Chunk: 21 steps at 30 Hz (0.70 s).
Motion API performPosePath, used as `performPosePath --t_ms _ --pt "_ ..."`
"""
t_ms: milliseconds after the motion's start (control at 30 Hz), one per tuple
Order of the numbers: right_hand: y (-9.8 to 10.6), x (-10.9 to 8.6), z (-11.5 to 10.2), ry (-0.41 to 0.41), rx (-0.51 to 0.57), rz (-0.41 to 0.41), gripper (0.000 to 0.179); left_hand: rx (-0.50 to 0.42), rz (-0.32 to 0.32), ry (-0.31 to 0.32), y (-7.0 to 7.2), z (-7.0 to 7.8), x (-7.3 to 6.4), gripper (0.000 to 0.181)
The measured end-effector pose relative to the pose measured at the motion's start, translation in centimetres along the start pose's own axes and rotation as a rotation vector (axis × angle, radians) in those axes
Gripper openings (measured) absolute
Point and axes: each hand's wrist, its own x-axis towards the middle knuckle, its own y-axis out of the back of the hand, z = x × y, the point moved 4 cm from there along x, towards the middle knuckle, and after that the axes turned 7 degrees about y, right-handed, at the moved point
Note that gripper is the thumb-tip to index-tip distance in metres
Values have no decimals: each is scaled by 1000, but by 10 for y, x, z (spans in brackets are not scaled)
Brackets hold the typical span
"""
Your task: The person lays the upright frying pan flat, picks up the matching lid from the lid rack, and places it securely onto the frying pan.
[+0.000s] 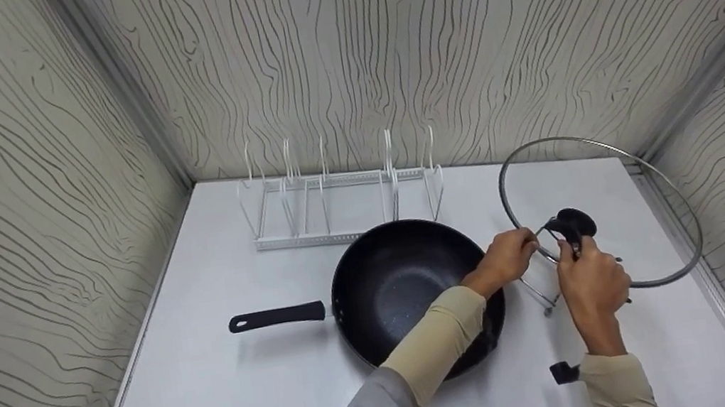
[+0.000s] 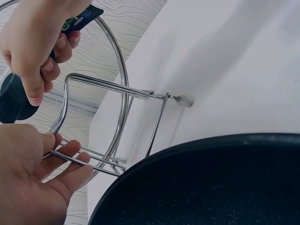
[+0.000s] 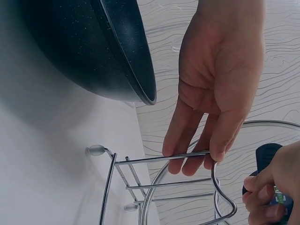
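Note:
My left hand pinches a thin bar of a chrome wire rack between thumb and fingers. A large glass lid with a steel rim stands tilted at the right, its rim passing between the rack's bars in the left wrist view. With curled fingers my right hand grips the lid's black handle, which bears a green and blue label in the wrist views. Beneath my left forearm lies a black wok, its long handle pointing left.
A white wire rack with upright loops stands behind the wok, against the patterned back wall. Patterned side walls rise left and right of the white table. A small black block sits beside my right sleeve.

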Motion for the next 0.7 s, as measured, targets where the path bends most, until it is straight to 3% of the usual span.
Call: performPosePath --t_ms 700 --pt "14 3 -6 30 -15 66 34 -13 -13 55 1 2 -2 16"
